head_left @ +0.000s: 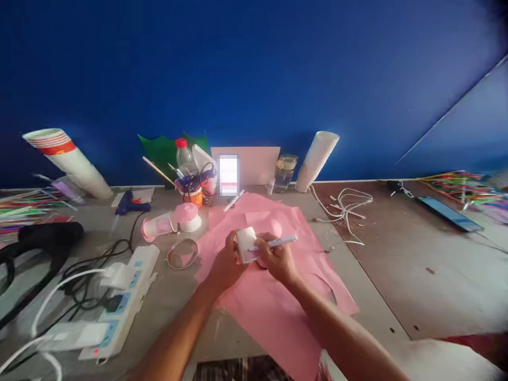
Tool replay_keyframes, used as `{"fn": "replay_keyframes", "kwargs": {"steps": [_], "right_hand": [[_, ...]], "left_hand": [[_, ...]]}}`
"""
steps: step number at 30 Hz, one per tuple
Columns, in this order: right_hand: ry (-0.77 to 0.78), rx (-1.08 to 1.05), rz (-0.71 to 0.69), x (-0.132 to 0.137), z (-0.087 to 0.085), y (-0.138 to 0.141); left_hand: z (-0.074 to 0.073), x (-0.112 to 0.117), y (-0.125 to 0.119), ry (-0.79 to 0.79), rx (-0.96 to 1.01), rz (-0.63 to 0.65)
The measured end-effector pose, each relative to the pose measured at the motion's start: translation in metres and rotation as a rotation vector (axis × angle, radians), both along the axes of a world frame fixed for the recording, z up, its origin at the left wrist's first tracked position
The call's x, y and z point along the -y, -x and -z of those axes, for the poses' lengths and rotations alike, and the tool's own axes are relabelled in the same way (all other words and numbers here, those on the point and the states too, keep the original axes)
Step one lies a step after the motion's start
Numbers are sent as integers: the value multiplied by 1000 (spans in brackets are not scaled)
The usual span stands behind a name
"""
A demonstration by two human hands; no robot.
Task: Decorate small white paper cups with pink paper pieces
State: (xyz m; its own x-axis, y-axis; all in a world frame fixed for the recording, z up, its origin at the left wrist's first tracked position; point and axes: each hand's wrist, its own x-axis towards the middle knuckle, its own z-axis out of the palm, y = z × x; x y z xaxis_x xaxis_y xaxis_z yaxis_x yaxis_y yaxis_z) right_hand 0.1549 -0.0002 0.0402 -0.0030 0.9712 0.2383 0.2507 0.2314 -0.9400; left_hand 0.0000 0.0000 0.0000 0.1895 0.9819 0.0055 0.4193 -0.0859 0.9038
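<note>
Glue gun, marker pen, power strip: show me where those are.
Hot glue gun [127, 204], head view, on its body.
Marker pen [280, 242], head view, on its barrel.
Power strip [142, 267], head view, on its upper end.

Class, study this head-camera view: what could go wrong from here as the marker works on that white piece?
The marker in the right hand could slip and streak the pink paper sheet below. The white piece, gripped by the left hand, might shift. The glue gun, lying nearby, could burn someone if hot.
</note>
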Motion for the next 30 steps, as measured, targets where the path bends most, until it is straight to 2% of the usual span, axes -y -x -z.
{"fn": "replay_keyframes", "kwargs": {"steps": [7, 12, 17, 23, 27, 30], "right_hand": [[-145, 140, -70, 3, 6, -1], [-78, 53, -5, 2, 4, -1], [-201, 152, -88, 4, 5, 0], [-78, 51, -41, 1, 5, -1], [-140, 132, -107, 2, 5, -1], [-109, 103, -91, 2, 4, -1]], "left_hand": [[-6, 2, 0, -8, -40, -14], [-9, 2, 0, -15, -29, -8], [-12, 4, -1, -6, -27, -13], [-19, 5, 0, -7, -55, -1], [-20, 6, 0, 11, -26, 0], [-17, 5, 0, 3, -29, -4]]}}
